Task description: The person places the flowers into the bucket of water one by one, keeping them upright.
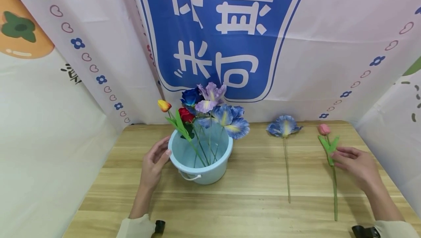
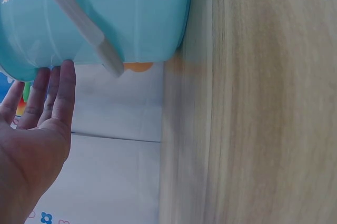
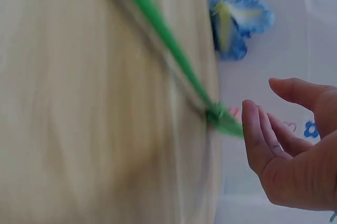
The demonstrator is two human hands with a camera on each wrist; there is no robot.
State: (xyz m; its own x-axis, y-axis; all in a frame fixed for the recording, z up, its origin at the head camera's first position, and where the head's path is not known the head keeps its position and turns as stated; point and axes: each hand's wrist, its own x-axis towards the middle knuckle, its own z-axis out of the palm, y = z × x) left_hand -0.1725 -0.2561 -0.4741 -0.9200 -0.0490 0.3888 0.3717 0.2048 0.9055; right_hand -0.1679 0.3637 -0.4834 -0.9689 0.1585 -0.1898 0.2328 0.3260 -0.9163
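A light blue bucket (image 1: 212, 174) holds several artificial flowers: a yellow-orange tulip (image 1: 164, 105), a red rose (image 1: 186, 115), a dark blue rose (image 1: 191, 97), a purple iris (image 1: 210, 96) and a blue iris (image 1: 230, 121). Straight fingers of my left hand (image 1: 154, 163) touch the bucket's left side, close under the rim; the left wrist view shows their tips against the wall. On the right, a pink tulip (image 1: 324, 129) with green leaves lies lengthwise. My right hand (image 1: 356, 165) is at its leaves, fingertips by the green, thumb and fingers apart in the right wrist view.
Another blue iris (image 1: 284, 126) lies on the wooden table (image 1: 250, 208) between bucket and tulip. The bucket's white handle (image 1: 190, 177) hangs down at its front. A printed cloth (image 1: 296, 66) hangs behind the table's back edge, with white cloth at both sides.
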